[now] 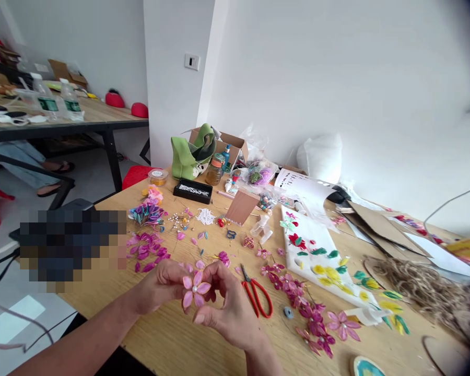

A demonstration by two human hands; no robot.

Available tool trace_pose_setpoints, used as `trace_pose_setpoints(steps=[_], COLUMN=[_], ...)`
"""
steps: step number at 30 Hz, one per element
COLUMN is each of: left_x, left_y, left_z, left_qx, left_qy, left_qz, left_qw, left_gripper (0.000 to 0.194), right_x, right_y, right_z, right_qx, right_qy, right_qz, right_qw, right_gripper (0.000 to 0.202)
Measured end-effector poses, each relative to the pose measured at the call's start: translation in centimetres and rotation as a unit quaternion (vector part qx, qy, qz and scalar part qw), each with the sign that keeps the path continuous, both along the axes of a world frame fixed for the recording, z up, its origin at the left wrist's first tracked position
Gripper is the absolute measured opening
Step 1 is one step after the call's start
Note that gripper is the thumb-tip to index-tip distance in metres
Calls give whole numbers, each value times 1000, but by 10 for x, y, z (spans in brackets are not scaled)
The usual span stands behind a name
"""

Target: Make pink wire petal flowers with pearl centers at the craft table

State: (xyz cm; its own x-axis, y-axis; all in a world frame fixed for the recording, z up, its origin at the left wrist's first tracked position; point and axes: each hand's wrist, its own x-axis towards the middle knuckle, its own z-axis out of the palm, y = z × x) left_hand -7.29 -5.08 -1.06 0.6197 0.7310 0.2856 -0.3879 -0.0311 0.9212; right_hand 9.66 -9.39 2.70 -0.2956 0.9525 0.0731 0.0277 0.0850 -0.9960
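Note:
Above the front part of the wooden table [168, 339], a pink five-petalled flower [195, 289] with a pearl-like centre faces up between my two hands. My left hand [160, 284] is closed at the flower's left side, fingers pinching it from behind. Curled around the right side is my right hand [229, 303], its thumb apart from its fingers and its fingertips behind the petals; whether they grip anything is hidden. Red-handled scissors [257, 297] lie just right of my right hand. Loose magenta petals [147, 248] lie beyond my left hand.
Magenta flowers [313, 318] spread at the right, beside a white sheet [311, 245] with yellow and red flowers. A glue bottle [368, 315] lies nearby. Farther back stand a black tray [192, 191], a jar [214, 169] and a green bag [184, 156]. A person's legs show at far left.

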Motion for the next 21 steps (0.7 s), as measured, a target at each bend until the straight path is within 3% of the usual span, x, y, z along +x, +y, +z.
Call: trace_pose_setpoints(steps=[2,4,6,9,12,14,17,21], left_x=[-1,-3,-4,-4,-4,-4,-5,-8], left_y=[2,4,6,7,8,9,11,16], left_z=[-4,-8,-9,-5,0,2,1,-2], left_qx=[-25,-73,-101,-109,-107,-134,-191,-224], left_qy=[-2,-17,-22,-28,-35,-68,-130,-172], left_qz=[13,45,82,97,90,86,78,86], left_qw=[1000,996,991,989,989,985,970,955], left_gripper=[26,23,18,19,21,19,16,13], right_x=[6,17,32,55,67,68,65,63], right_y=[3,1,-11,-47,-94,-119,-139,-139], right_z=[2,6,10,7,-16,-39,-67,-77], right_qx=[21,52,88,137,110,79,30,25], right_qy=[11,22,15,-59,-154,-173,-184,-178], right_qz=[-5,-53,-183,-399,-512,-543,-616,-623], right_qw=[1000,997,979,905,838,818,765,761], right_gripper=[70,68,54,36,35,38,41,44])
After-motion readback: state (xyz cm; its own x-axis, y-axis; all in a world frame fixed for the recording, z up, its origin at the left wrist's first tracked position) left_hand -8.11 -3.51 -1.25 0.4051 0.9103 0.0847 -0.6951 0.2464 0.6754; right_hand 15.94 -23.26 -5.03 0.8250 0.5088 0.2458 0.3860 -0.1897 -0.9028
